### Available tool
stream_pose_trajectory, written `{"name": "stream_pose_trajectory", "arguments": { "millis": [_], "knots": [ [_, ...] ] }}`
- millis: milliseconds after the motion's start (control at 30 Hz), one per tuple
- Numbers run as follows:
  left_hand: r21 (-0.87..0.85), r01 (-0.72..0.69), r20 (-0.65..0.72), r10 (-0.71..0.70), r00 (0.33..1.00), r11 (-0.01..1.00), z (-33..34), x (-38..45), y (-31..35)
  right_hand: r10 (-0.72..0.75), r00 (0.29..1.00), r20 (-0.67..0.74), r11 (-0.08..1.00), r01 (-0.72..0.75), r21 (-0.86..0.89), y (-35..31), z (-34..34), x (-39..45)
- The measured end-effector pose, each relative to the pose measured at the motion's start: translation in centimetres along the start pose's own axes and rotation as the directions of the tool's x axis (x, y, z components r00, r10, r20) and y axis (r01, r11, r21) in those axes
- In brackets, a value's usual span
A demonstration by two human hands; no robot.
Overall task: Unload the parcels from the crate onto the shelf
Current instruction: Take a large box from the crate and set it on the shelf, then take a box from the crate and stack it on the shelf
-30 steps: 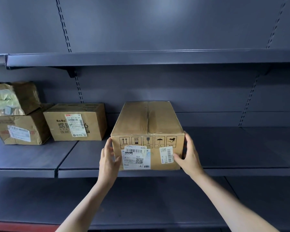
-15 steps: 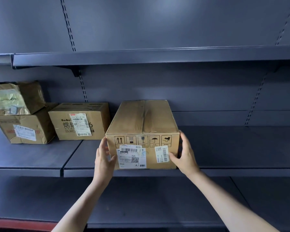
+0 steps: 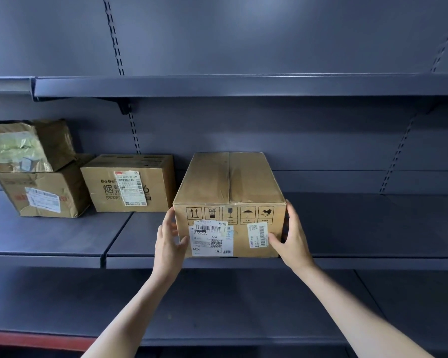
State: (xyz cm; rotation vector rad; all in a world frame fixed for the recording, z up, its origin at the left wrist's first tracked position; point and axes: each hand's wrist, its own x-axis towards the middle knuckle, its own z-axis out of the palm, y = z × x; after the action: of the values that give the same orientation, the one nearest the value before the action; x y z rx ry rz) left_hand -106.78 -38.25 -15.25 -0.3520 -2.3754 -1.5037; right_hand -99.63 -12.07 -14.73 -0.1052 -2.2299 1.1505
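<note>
- A person's left hand (image 3: 170,242) and right hand (image 3: 291,239) clasped a taped cardboard parcel (image 3: 229,202) by its two sides, fingers laid along the side faces and thumbs pressed against the labelled front.
- The parcel sat on the middle shelf (image 3: 373,228), its front face close to the shelf's front lip, just right of a printed box (image 3: 130,183).
- Further left, a crumpled parcel (image 3: 27,144) rested on top of a dented box (image 3: 44,192).
- The step in hand appeared to be placement: the parcel looked to be down on the shelf but not yet released.
- The next move likely called for squaring it beside its neighbour, then letting go with both hands.
- The crate was out of view.
</note>
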Motion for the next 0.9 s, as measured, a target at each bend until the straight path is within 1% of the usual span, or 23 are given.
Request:
{"name": "stream_pose_trajectory", "arguments": {
  "millis": [167,300,433,500,600,800,900],
  "knots": [
    [-0.023,-0.029,0.071,0.031,0.997,0.999,-0.7,-0.5,-1.0,0.099,0.991,-0.095,0.995,-0.1,-0.003,0.3,0.6,-2.1],
    [-0.04,-0.01,0.121,0.015,0.992,0.999,-0.8,-2.0,-2.4,0.15,0.986,-0.076,0.988,-0.153,-0.033,0.6,1.0,-5.1],
    [-0.006,-0.099,0.102,0.099,0.99,0.995,-0.9,-4.5,-4.2,0.18,0.981,-0.075,0.974,-0.188,-0.128,0.4,1.8,-8.7],
    [0.016,-0.072,0.105,0.069,0.992,0.997,-1.0,-5.8,-4.7,0.182,0.981,-0.072,0.969,-0.192,-0.159,-0.1,1.8,-10.6],
    [0.045,-0.004,0.15,-0.003,0.989,0.999,-1.5,-8.4,-5.1,0.196,0.978,-0.066,0.962,-0.205,-0.181,-0.9,1.6,-13.7],
    [0.116,-0.019,0.274,-0.014,0.962,0.993,-4.7,-14.8,-5.8,0.281,0.957,-0.068,0.944,-0.289,-0.162,-2.0,0.7,-20.8],
    [0.179,-0.005,0.333,-0.056,0.941,0.984,-7.0,-19.4,-7.2,0.383,0.921,-0.076,0.912,-0.39,-0.126,-1.6,1.0,-26.7]
  ]
}}
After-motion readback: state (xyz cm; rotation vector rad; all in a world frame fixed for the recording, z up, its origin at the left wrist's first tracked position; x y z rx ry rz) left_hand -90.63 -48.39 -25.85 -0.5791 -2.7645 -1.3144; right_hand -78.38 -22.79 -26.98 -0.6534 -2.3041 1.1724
